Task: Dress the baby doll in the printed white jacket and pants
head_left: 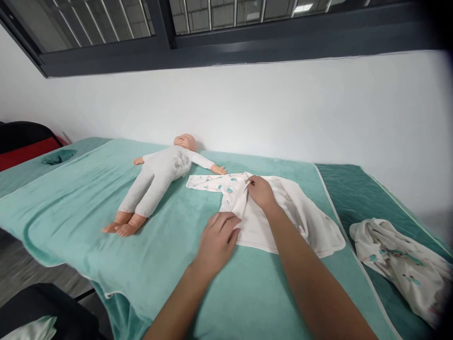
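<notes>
A small white garment (260, 229) with a teal and pink print lies spread on the green cloth, one sleeve pointing left. My right hand (261, 191) pinches its edge near the top, fingers closed on the fabric. Lower and to the left, my left hand (217, 241) rests at the garment's lower left edge, fingers slightly curled and thumb apart, with nothing visibly held. A baby doll (161, 165) in a white bodysuit lies on its back to the left, head toward the wall, its outstretched hand just above the sleeve.
Green cloth (141, 269) covers the table. A crumpled printed cloth (403, 259) lies on darker green padding (348, 193) at the right. A white wall and barred window (219, 52) stand behind. Black chair (46, 311) at lower left; black and red item (26, 146) at far left.
</notes>
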`<state>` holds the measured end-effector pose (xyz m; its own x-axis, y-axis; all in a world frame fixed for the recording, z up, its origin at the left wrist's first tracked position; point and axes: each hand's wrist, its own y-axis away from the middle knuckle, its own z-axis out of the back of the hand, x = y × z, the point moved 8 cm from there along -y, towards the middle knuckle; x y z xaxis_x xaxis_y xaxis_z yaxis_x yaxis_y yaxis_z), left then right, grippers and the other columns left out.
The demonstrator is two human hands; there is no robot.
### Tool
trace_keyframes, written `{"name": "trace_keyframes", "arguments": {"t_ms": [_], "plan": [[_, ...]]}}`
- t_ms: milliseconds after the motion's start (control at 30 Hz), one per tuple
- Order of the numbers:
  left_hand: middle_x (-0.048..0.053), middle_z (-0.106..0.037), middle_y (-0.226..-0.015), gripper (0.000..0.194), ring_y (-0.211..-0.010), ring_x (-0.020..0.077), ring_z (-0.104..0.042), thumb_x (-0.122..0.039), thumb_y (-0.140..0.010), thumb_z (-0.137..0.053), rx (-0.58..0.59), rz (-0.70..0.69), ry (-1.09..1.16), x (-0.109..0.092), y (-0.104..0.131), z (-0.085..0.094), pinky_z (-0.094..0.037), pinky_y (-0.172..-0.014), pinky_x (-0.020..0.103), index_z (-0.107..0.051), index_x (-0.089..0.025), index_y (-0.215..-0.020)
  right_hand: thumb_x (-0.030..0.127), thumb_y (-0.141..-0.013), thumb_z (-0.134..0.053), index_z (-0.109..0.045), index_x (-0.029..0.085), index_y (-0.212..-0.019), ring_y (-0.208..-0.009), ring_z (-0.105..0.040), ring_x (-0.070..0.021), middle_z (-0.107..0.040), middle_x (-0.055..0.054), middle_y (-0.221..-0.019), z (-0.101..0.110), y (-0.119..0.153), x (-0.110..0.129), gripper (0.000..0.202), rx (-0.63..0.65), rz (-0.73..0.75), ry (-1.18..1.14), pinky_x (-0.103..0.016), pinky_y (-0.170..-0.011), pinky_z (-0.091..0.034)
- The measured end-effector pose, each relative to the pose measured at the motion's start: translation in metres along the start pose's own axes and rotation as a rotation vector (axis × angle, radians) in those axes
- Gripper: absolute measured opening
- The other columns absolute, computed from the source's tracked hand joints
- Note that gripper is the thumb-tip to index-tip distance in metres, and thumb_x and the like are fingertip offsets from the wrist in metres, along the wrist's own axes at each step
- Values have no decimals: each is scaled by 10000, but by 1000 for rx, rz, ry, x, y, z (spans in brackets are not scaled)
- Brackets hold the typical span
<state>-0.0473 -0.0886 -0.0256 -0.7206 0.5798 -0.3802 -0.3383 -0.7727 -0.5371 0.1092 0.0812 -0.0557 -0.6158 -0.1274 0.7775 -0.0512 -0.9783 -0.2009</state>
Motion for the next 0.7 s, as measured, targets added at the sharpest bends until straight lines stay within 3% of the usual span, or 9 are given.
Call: {"name": "trace_keyframes", "arguments": {"t_ms": [100, 200, 367, 500, 633, 700], "plan": [[88, -618, -1159, 323, -1050, 255, -545, -245, -889, -613, -26, 158, -60, 17, 0, 0, -468, -886, 406, -565, -202, -1205, 174, -771, -457, -662, 233, -847, -848, -582, -214, -669, -32, -877, 1, 0, -2, 226, 6, -9, -48, -310, -737, -400], [53, -630, -1003, 140, -937, 210, -574, -216, -921, -543, -117, 314, 61, 36, 3, 7, -476, -812, 348, -613, -202, -1042, 202, -777, -442, -662, 243, -864, -775, -591, -197, -663, -4, -777, -4, -3, 0, 240, 20, -5, -130, -295, -686, -414], [16, -606, -969, 97, -877, 158, -573, -193, -900, -551, -547, 618, 226, 67, 28, 41, -457, -753, 279, -594, -220, -982, 243, -823, -434, -633, 228, -1021, -856, -642, -161, -706, -4, -939, -28, -7, 19, 281, 87, 85, -303, -279, -777, -493], [37, -563, -1123, 191, -1050, 165, -558, -72, -854, -494, -687, 549, 216, 64, 37, 53, -452, -802, 274, -604, -218, -908, 262, -831, -519, -576, 241, -1243, -959, -635, -159, -669, -31, -1179, -45, 0, 33, 417, 127, 172, -345, -314, -911, -495], [50, -541, -1204, 260, -1139, 181, -535, -19, -824, -458, -683, 518, 168, 62, 38, 54, -462, -812, 280, -598, -221, -906, 221, -862, -500, -266, 315, -1521, -1043, -622, -163, -509, -32, -1461, -57, 9, 40, 705, 218, 291, -253, -341, -921, -516], [54, -546, -1235, 263, -1202, 195, -509, -18, -826, -462, -658, 508, 139, 61, 36, 53, -461, -886, 313, -591, -224, -924, 209, -872, -488, -247, 287, -1539, -1168, -582, -189, -484, -51, -1487, -60, 13, 42, 714, 233, 344, -114, -370, -980, -495]]}}
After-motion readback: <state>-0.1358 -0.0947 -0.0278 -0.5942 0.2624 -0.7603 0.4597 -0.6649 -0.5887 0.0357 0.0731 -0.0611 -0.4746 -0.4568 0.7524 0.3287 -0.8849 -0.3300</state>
